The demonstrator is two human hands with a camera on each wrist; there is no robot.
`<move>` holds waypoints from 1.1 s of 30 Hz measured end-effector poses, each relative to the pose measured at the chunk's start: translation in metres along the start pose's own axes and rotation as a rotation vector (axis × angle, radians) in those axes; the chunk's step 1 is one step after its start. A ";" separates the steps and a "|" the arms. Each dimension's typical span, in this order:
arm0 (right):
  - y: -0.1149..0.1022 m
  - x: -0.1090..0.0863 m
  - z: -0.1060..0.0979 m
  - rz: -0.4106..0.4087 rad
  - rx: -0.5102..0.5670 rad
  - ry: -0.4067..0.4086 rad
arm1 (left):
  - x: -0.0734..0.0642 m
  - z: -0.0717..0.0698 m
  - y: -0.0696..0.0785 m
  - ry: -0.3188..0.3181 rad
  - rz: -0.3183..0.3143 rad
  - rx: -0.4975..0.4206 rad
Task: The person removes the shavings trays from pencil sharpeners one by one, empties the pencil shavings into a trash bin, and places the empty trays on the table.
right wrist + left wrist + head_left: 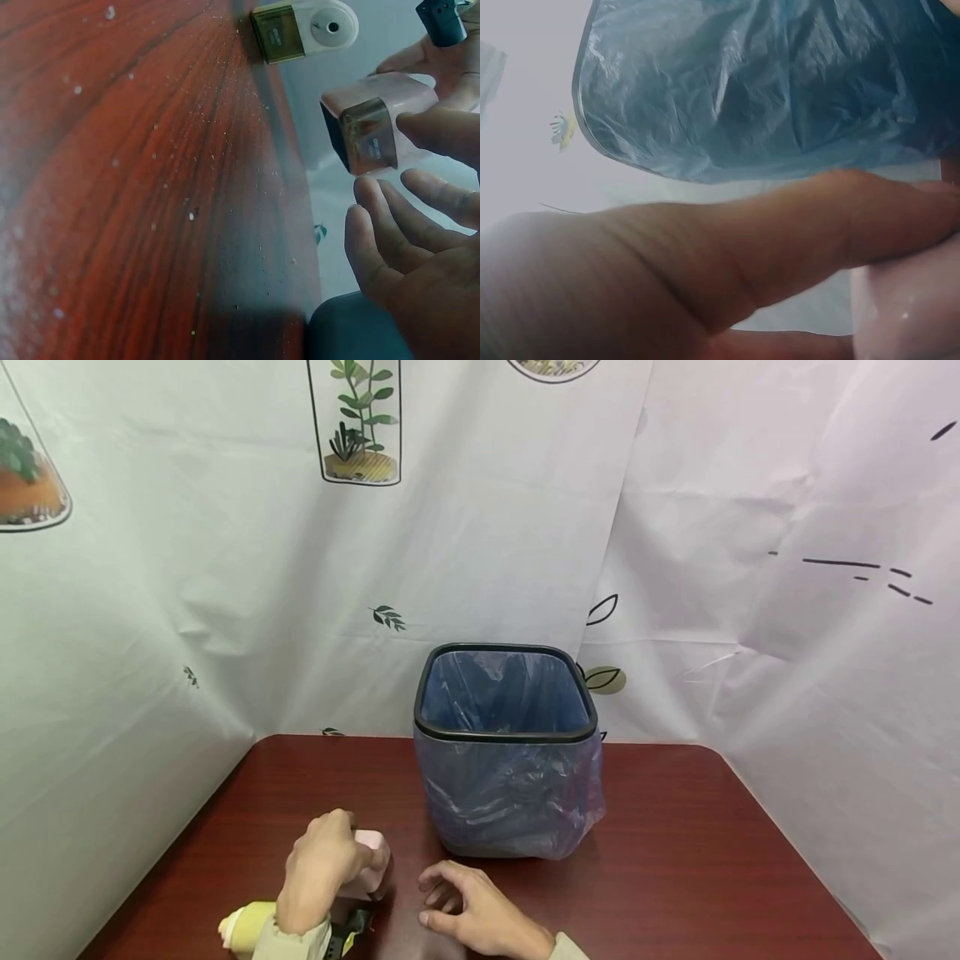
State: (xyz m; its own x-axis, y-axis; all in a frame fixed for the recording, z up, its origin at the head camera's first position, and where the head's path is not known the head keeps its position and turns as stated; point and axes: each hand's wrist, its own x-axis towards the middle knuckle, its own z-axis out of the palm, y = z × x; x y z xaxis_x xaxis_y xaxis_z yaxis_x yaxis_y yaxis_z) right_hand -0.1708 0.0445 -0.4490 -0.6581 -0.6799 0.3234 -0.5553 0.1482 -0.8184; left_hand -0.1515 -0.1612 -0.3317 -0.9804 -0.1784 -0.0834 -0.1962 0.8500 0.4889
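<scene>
The left hand's [318,864] grip held a pink pencil sharpener [366,882] over the counter [675,860]; to its right, near it, the right hand's [474,906] grip was wide, its fingers loosely bent. Beyond both grips stood a lined bin [506,737], while another pencil sharpener [304,31] stood left of them.

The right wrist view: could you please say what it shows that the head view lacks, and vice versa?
Only the right wrist view shows a dark hole in the round end of a pale box. Only the head view shows the black rim of a blue, plastic-lined bin and a printed plant in a jar. Both show the reddish-brown wooden table, the left hand holding a pink box, and the right hand.
</scene>
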 end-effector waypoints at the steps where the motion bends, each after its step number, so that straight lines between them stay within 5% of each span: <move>1: 0.001 0.000 0.000 -0.004 -0.007 0.003 | 0.000 0.000 0.001 -0.003 0.001 0.002; 21: -0.001 -0.001 0.001 -0.023 -0.056 0.031 | -0.010 0.006 0.018 -0.052 0.045 0.009; 33: 0.000 -0.001 0.003 0.044 0.049 0.042 | -0.012 0.008 0.022 -0.043 0.039 0.072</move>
State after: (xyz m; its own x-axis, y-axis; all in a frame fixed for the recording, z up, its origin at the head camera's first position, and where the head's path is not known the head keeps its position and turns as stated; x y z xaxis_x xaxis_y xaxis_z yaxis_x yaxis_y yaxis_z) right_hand -0.1682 0.0431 -0.4505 -0.7026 -0.6429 0.3049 -0.5003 0.1415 -0.8542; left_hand -0.1443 -0.1364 -0.3263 -0.9869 -0.1240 -0.1033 -0.1566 0.8898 0.4286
